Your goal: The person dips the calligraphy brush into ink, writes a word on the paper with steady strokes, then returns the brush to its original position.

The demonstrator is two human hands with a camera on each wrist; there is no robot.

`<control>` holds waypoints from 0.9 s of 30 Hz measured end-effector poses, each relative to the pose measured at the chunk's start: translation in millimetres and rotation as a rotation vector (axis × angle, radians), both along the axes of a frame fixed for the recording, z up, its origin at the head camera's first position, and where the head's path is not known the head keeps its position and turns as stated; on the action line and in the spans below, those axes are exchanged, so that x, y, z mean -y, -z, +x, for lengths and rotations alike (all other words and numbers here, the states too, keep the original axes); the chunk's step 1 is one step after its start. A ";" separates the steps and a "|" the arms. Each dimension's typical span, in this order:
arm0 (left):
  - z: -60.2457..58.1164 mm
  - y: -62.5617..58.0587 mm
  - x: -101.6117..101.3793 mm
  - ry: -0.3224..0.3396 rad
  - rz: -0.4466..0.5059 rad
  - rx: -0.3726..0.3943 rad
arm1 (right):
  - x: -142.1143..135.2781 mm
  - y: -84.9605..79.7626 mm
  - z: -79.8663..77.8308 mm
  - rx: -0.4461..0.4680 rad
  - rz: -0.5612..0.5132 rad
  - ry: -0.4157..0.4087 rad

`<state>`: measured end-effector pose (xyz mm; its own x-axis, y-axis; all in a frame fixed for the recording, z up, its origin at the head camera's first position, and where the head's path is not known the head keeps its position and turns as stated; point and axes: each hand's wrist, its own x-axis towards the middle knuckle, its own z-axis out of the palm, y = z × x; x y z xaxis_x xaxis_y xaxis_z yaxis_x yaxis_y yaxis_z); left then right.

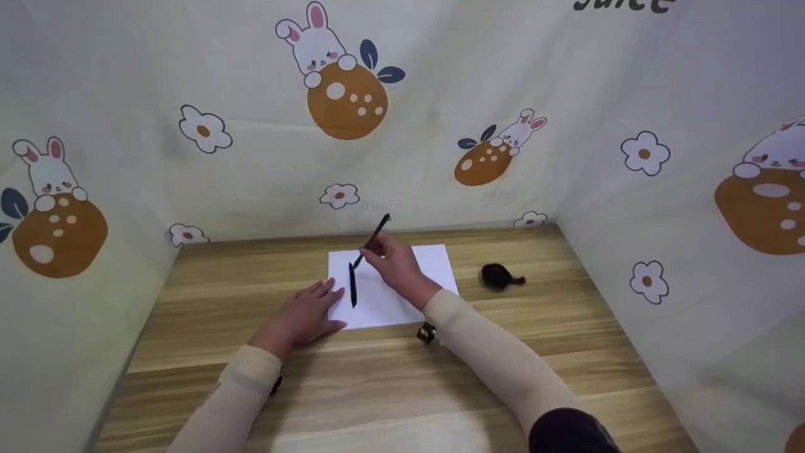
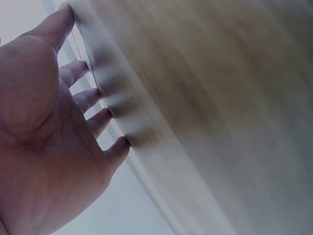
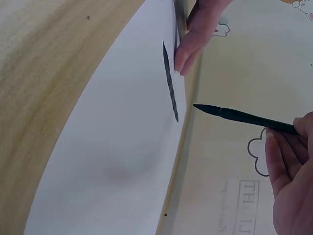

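Observation:
A white sheet of paper [image 1: 393,296] lies on the wooden table, bearing one thick black stroke [image 1: 353,287] near its left side. My right hand [image 1: 397,264] pinches a dark, slim brush [image 1: 375,238] by its shaft, slanted with the tip downward. In the right wrist view the pointed brush tip [image 3: 205,108] appears lifted off the paper, beyond one end of the stroke. My left hand [image 1: 303,316] rests with spread fingers on the paper's left edge; the left wrist view shows its palm [image 2: 49,152] and extended fingers.
Right of the paper sits a small dark round dish [image 1: 497,277] with a short handle; its contents cannot be made out. Cloth walls [image 1: 427,126] printed with rabbits, oranges and flowers enclose the wooden table [image 1: 377,390] at the back and both sides.

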<state>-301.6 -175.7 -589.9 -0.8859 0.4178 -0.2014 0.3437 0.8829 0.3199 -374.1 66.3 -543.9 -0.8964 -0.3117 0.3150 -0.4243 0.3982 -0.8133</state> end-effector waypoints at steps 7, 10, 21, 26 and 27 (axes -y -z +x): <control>1.1 0.6 1.7 -0.003 0.024 -0.005 | 5.0 3.7 -5.9 0.001 0.003 0.015; 1.3 0.4 1.4 -0.004 0.030 -0.006 | 6.3 5.7 -10.2 -0.005 0.015 0.026; 2.2 -2.4 -0.7 -0.023 0.025 0.015 | 7.4 10.9 -16.1 0.019 0.030 0.035; 3.0 -4.0 -0.9 -0.023 0.033 0.016 | 7.7 12.1 -18.2 0.045 0.035 0.049; 3.1 -4.3 -0.9 -0.025 0.035 0.019 | 7.8 12.5 -18.7 0.050 0.036 0.051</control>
<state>-298.5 -174.8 -585.6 -0.8922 0.4032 -0.2037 0.3156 0.8790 0.3574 -392.7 58.5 -556.4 -0.9256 -0.2760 0.2590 -0.3622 0.4478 -0.8175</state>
